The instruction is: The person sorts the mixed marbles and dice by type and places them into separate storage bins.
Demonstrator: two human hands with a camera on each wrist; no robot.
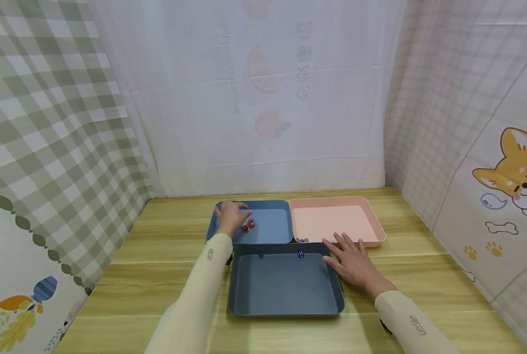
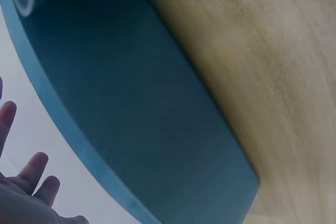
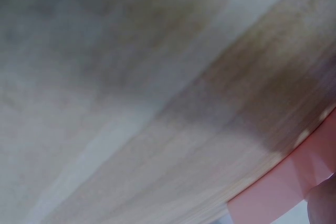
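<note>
My left hand (image 1: 231, 217) is over the left part of the blue tray (image 1: 272, 223), its fingers parted and nothing visible in them. Red dice (image 1: 248, 225) lie in that tray just right of the thumb. In the left wrist view, spread fingers (image 2: 32, 171) show beyond the tray's rim. My right hand (image 1: 354, 261) lies with fingers extended at the near rim of the pink tray (image 1: 334, 219), its thumb by the dark grey-blue tray's right edge. Inside the dark tray (image 1: 287, 290), a blue die (image 1: 300, 254) and a smaller blue piece (image 1: 261, 255) sit near the far wall.
Several small round pieces (image 1: 302, 240) lie in the pink tray's near left corner. All three trays stand close together on a wooden table (image 1: 166, 255). A white cloth (image 1: 192, 147) hangs behind, with a checked cloth (image 1: 59, 98) at left and a dog-print cloth (image 1: 480, 206) at right.
</note>
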